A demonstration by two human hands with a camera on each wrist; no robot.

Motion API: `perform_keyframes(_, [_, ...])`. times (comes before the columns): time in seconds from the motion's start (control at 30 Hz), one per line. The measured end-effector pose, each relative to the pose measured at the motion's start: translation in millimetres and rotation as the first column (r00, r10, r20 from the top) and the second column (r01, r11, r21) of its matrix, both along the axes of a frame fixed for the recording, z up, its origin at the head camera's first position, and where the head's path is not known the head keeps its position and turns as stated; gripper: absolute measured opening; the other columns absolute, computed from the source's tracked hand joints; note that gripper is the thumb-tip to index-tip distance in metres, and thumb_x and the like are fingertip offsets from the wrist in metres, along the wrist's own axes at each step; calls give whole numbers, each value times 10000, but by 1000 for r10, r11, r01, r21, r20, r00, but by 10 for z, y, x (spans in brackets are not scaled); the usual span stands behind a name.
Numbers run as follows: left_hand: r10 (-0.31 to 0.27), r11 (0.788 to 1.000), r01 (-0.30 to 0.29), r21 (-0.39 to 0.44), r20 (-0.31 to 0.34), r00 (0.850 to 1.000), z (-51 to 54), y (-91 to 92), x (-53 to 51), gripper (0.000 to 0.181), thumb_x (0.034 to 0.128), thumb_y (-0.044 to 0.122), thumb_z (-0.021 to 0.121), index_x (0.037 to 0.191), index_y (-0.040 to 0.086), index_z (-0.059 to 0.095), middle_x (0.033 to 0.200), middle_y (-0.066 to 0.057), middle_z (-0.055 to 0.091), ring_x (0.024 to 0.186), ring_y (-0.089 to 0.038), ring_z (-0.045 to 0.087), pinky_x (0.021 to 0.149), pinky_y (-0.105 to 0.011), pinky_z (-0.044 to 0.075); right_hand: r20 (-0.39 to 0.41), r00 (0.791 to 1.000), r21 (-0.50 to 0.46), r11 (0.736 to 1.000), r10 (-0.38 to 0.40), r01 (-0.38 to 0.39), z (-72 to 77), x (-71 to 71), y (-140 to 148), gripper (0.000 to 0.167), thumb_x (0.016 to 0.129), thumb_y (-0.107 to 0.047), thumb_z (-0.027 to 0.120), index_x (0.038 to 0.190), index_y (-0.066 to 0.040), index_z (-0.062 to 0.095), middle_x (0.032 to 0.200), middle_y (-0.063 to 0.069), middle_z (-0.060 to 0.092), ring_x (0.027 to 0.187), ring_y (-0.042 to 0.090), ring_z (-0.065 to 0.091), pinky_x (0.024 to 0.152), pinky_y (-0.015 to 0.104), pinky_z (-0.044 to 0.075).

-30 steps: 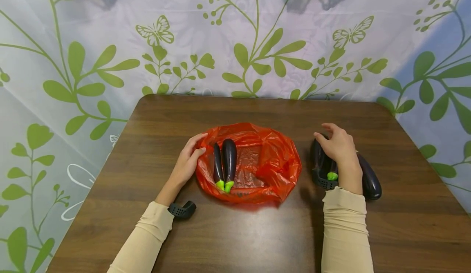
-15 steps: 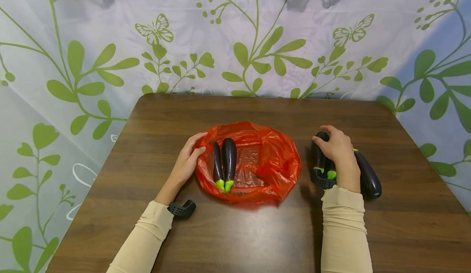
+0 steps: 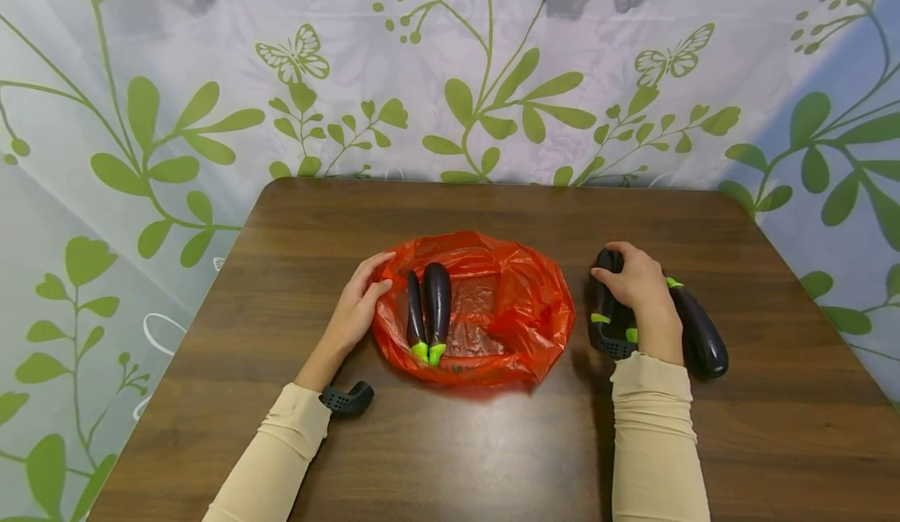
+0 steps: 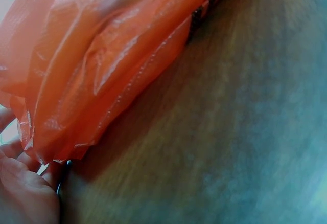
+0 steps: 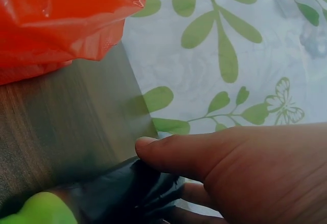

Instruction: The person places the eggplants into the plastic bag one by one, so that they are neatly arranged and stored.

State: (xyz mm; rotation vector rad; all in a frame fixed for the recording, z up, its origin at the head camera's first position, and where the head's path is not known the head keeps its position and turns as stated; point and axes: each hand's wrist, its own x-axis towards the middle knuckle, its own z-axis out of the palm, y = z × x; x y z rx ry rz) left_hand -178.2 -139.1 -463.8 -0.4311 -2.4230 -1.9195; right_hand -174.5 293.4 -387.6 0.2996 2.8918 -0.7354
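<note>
Indoors, in a spot with a staged look; whether it belongs to a home or a studio cannot be told. A dark wood-grain desk (image 3: 450, 459) with rounded far corners stands up against a hanging fabric backdrop (image 3: 394, 61), visibly creased, printed with green leaves (image 3: 143, 108) and outlined butterflies (image 3: 295, 55). Soft glare lies on the desktop.

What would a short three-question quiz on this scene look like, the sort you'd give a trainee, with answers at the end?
1. How many eggplants lie inside the red bag?
2. True or false: every eggplant in view is inside the bag.
3. The right hand grips: A) the bag; B) an eggplant; C) a sleeve.

Key:
1. Two.
2. False; the rightmost one lies on the table.
3. B.
</note>
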Motion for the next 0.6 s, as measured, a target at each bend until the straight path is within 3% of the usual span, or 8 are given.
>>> perform_keyframes(0.6, [1, 1000, -1, -9, -1, 1000, -11, -2, -7, 432, 1060, 110, 495, 1491, 105, 525, 1561, -109, 453, 1475, -294, 394, 1241, -525, 286, -14, 1000, -7, 1000, 9, -9, -24, 8, 22, 665, 1018, -294, 605, 1549, 26, 365, 1493, 407, 400, 1279, 598, 444, 1076, 716, 382])
